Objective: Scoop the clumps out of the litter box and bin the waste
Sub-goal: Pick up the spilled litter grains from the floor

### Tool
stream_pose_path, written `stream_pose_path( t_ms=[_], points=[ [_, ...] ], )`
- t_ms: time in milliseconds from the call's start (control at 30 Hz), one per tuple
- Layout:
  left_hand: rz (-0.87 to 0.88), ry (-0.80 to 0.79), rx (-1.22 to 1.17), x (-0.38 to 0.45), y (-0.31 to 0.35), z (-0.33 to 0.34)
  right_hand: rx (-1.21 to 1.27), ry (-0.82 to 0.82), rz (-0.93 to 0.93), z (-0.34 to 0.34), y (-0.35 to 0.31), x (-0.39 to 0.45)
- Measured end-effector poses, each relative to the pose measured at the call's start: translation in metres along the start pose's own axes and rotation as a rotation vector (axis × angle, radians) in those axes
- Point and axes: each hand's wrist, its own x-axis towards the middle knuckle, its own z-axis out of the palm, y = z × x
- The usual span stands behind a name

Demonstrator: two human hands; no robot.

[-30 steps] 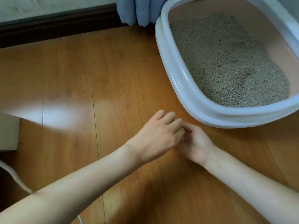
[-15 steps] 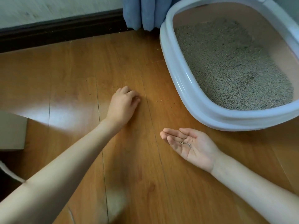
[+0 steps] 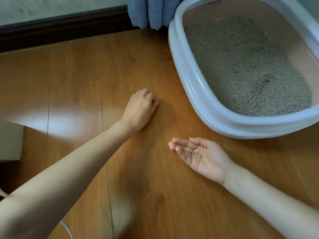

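Single cam, head-mounted on the person, wide-angle w/ visible barrel distortion at edges. Looks fwd and steeply down at the wood floor [image 3: 138,169], close range. Both forearms enter from the bottom corners: left hand [image 3: 139,107] near frame centre, right hand [image 3: 202,156] at approx 4 o'clock from it. Litter box [image 3: 198,94] cropped at 2 o'clock, baseboard [image 3: 60,30] and curtain hem [image 3: 148,12] along 12. No 2nd view, so no overlap to report.
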Motion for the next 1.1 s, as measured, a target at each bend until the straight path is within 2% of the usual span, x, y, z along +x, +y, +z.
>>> stream_pose_path(
  t_ms=[200, 400, 467, 600, 700, 833, 1000, 1100],
  points=[
    [0.117, -0.032, -0.021, 0.005, 0.009, 0.010, 0.006, 0.006, 0.003, 0.000, 0.001, 0.002],
    [0.243, -0.030, 0.118, 0.010, 0.015, 0.012, 0.012, 0.017, -0.001, -0.003, 0.000, 0.003],
    [0.241, -0.025, 0.143, 0.011, 0.018, 0.015, 0.014, 0.014, 0.004, -0.003, 0.000, 0.003],
    [0.084, -0.017, 0.076, 0.017, 0.013, 0.014, 0.013, 0.009, 0.009, -0.003, 0.000, 0.003],
    [0.084, -0.030, 0.068, 0.024, 0.011, 0.014, 0.020, 0.013, 0.008, -0.004, -0.001, 0.003],
    [0.164, -0.076, 0.167, 0.032, 0.014, 0.014, 0.018, 0.021, 0.008, -0.006, -0.001, 0.002],
    [0.415, -0.140, 0.420, 0.037, 0.015, 0.009, 0.019, 0.021, 0.006, -0.007, -0.002, 0.002],
    [0.406, -0.122, 0.355, 0.038, 0.016, 0.006, 0.018, 0.020, 0.006, -0.007, -0.002, 0.002]
  ],
)
